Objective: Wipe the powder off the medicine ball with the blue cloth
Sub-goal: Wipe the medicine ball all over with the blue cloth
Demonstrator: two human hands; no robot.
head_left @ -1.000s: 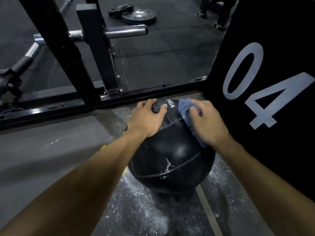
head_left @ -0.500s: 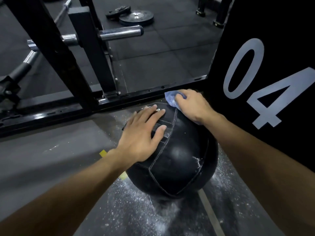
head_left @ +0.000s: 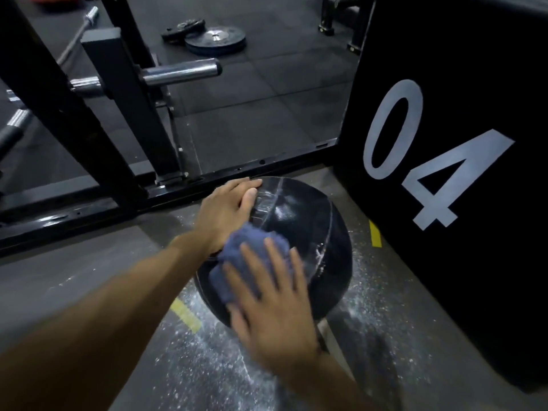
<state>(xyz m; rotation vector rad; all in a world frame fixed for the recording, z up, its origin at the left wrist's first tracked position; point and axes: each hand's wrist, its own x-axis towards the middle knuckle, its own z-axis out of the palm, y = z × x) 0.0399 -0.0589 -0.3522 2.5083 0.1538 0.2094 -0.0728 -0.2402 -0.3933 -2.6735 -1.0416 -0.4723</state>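
Note:
A black medicine ball (head_left: 311, 229) rests on the floor in the middle of the view, with white powder streaks along its seams on the right side. My left hand (head_left: 228, 212) lies flat on the ball's upper left, fingers straight and reaching toward its far edge. My right hand (head_left: 272, 304) presses the bunched blue cloth (head_left: 246, 259) against the ball's near left face with its fingers spread out straight; the hand is blurred. The cloth covers part of my left wrist.
White powder (head_left: 207, 360) is scattered on the grey floor around the ball. A big black box marked 04 (head_left: 444, 173) stands close on the right. A black rack frame (head_left: 118, 197) with steel pegs runs behind the ball. Weight plates (head_left: 216, 38) lie farther back.
My right hand brought the cloth from the ball's far top down to its near left face. My left hand slid up toward the ball's far edge. The ball turned, showing different seams.

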